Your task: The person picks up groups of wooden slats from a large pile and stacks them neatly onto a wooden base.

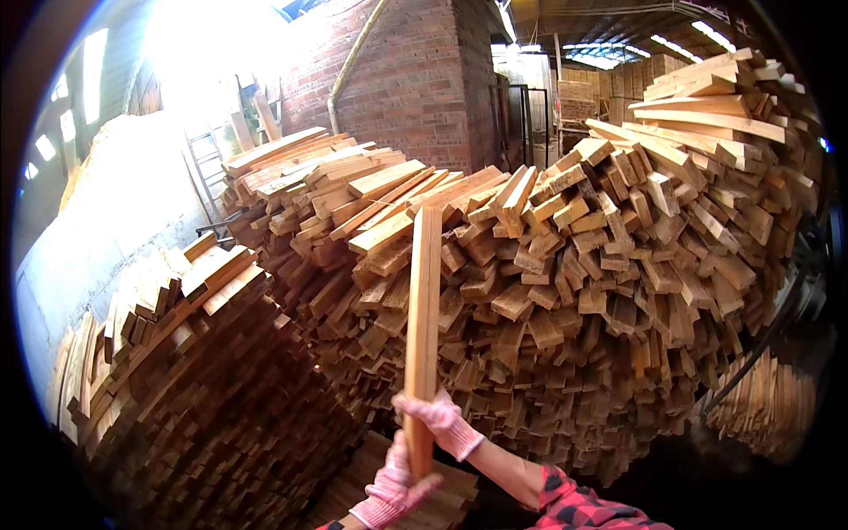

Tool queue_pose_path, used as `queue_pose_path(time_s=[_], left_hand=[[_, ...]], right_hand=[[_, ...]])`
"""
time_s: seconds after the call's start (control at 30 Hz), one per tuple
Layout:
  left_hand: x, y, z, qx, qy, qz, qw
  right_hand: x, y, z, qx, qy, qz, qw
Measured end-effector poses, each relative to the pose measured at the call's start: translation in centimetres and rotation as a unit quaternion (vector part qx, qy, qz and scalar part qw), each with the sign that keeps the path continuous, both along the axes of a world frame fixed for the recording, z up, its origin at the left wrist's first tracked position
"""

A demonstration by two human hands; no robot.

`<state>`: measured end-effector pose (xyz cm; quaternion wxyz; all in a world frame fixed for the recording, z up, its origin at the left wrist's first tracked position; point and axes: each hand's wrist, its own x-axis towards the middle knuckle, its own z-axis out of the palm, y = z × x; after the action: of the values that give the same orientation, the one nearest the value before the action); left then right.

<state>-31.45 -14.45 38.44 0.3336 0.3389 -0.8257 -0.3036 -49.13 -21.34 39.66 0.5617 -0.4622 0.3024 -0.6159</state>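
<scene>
A long, squared wooden plank [424,305] stands nearly upright in front of me, in both my hands. My right hand [442,424], in a pink and white knit glove, grips it on the lower part, with the fingers across its near face. Just below, my left hand [396,488] in a matching glove is closed around the plank near its bottom end. Beyond the plank's top rises a big heap of similar wooden planks [548,256], most with their cut ends toward me.
At the left stands a neater stack of planks [203,389]. More boards [353,477] lie low beside my left hand. A brick wall [397,79] rises behind the heap, with a ladder [208,163] to its left. Another bundle of sticks [767,402] sits at the right.
</scene>
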Motion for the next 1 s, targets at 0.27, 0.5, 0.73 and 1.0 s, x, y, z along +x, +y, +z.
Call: queue_pose_path(time_s=[0.27, 0.5, 0.73, 1.0], left_hand=[[-4.8, -16.2, 16.5, -0.213, 0.037, 0.004, 0.976], [-16.8, -36.6, 30.1, -0.296, -0.152, 0.165, 0.929], [-26.2, -47.9, 29.9, -0.341, -0.46, -0.097, 0.814], [-21.2, -50.8, 30.2, -0.318, -0.453, -0.17, 0.815]], right_hand=[[-11.2, 8.8, -8.5, 0.175, 0.169, -0.106, 0.964], [-12.2, 15.1, -6.4, 0.135, 0.126, -0.155, 0.971], [-16.2, 14.8, -11.9, 0.159, 0.258, -0.199, 0.932], [-12.8, 12.6, -4.2, 0.087, 0.274, -0.099, 0.953]])
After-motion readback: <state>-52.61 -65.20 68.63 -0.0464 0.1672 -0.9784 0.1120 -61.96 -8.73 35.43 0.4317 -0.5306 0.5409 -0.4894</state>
